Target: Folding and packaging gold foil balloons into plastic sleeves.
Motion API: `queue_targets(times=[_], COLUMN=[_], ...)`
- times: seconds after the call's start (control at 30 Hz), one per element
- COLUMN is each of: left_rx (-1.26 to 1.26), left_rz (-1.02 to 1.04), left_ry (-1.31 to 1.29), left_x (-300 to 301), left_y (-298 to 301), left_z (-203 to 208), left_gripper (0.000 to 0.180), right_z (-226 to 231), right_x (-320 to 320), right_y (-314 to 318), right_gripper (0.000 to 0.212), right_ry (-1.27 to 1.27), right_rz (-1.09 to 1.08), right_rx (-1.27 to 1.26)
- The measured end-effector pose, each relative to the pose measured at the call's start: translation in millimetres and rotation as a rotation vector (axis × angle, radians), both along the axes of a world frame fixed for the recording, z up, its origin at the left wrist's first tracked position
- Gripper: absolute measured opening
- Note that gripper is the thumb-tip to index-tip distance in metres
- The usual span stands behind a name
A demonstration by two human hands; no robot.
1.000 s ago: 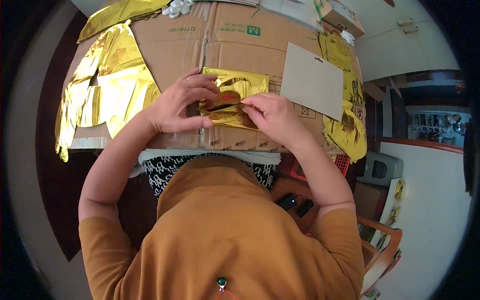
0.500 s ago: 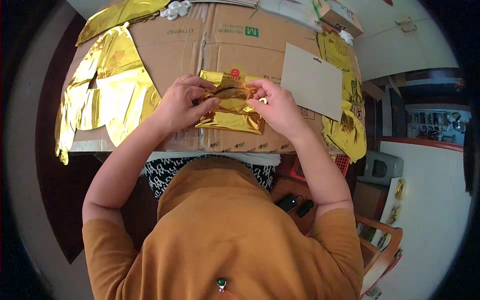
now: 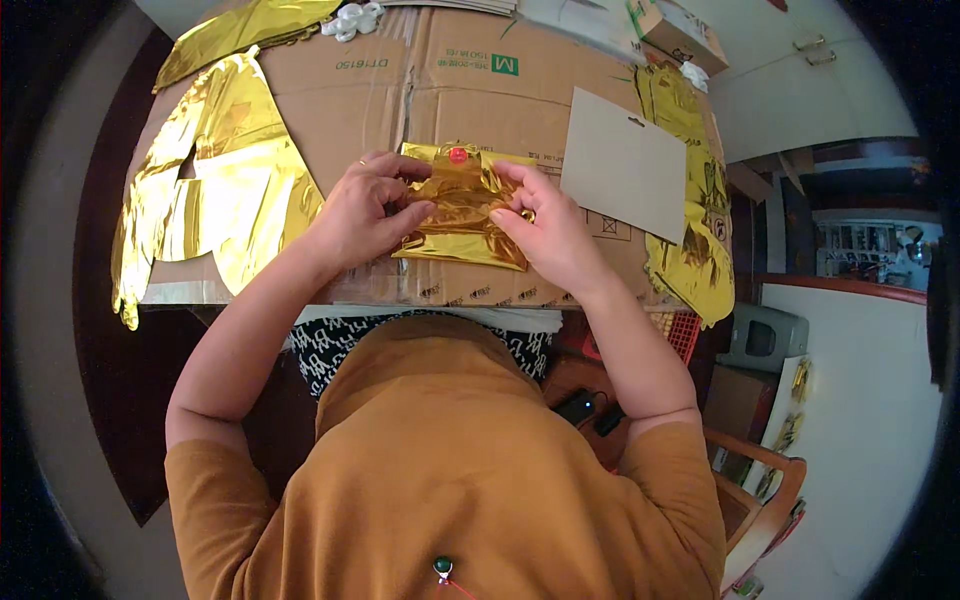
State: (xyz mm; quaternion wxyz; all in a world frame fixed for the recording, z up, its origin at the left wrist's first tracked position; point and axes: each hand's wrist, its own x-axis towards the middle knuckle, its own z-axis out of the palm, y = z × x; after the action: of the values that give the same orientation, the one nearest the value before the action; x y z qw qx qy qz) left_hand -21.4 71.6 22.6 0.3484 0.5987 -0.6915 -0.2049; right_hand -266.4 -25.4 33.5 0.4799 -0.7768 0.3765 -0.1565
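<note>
A folded gold foil sheet, looking like a flat foil balloon, lies creased on the cardboard before me. Near its far edge is a small round red spot. My left hand pinches the left edge of the foil between thumb and curled fingers. On the opposite side my right hand grips the right edge, thumb nearer me and fingers farther off. The near part of the foil rests flat in a shiny folded strip. My fingertips partly cover both side edges.
Flattened cardboard covers the table. Large flat gold foil balloons lie at the left, with more gold foil along the right edge. A pale card with a hanging slot sits right of my hands. A small carton stands far right.
The gap between the foil's layers has flattened, and the red spot has moved slightly left and nearer me. My right hand has shifted a little; the left has barely moved.
</note>
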Motion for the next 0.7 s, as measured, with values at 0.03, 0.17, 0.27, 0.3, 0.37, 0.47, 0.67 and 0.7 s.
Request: queue_targets(times=[0.03, 0.17, 0.27, 0.3, 0.37, 0.47, 0.67, 0.7], left_rx=[0.005, 0.07, 0.087, 0.059, 0.003, -0.009, -0.087, -0.105], left_rz=[0.005, -0.013, 0.02, 0.015, 0.005, 0.048, 0.149, 0.133], left_ry=[0.0, -0.063, -0.067, -0.082, -0.112, -0.032, 0.123, 0.1], left_x=[-1, 2, 1, 1, 0, -1, -7, -6], left_y=[0, 0, -2, -3, -2, -1, -2, -2], left_z=[1, 1, 1, 0, -4, -8, -7, -6], left_gripper=[0.023, 0.023, 0.023, 0.023, 0.024, 0.03, 0.04, 0.039], right_z=[1, 4, 2, 1, 2, -1, -2, -3], right_x=[0, 0, 1, 2, 3, 3, 2, 2], right_y=[0, 0, 0, 0, 3, 4, 5, 4], right_gripper=[0.046, 0.047, 0.049, 0.05, 0.05, 0.052, 0.059, 0.06], right_ry=[-0.003, 0.027, 0.087, 0.107, 0.078, 0.066, 0.092, 0.105], right_rz=[-0.01, -0.033, -0.034, -0.034, -0.04, -0.033, -0.028, -0.027], right_rx=[0.003, -0.05, -0.186, -0.238, -0.242, -0.277, -0.316, -0.328])
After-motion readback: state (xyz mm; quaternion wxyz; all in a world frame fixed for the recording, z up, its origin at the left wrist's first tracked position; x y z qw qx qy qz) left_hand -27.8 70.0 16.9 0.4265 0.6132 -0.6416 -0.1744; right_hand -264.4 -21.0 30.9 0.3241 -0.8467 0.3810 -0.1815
